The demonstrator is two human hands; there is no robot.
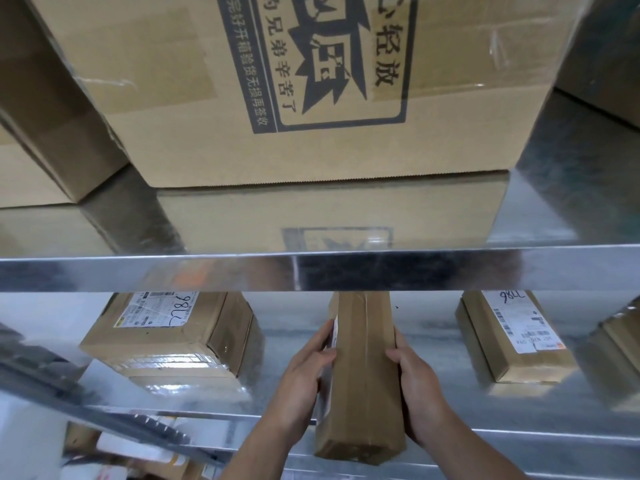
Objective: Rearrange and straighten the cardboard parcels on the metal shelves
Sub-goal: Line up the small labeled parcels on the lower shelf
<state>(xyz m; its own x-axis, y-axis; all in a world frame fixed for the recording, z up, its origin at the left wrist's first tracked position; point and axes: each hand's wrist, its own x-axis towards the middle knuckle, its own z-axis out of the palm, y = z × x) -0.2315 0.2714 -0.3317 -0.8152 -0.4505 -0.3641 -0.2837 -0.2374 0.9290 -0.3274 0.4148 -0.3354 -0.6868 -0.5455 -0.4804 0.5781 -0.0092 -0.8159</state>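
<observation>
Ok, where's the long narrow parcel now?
Head view, centre: the long narrow parcel is held by the left hand and right hand over the lower shelf, between two labelled parcels, its near end past the front edge.

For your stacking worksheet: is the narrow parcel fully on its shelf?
No: the narrow parcel overhangs the shelf edge; left hand and right hand grip it.

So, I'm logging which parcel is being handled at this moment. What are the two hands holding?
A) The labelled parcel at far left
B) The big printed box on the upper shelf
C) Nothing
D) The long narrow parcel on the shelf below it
D: the left hand and the right hand grip opposite sides of the long narrow parcel.
</observation>
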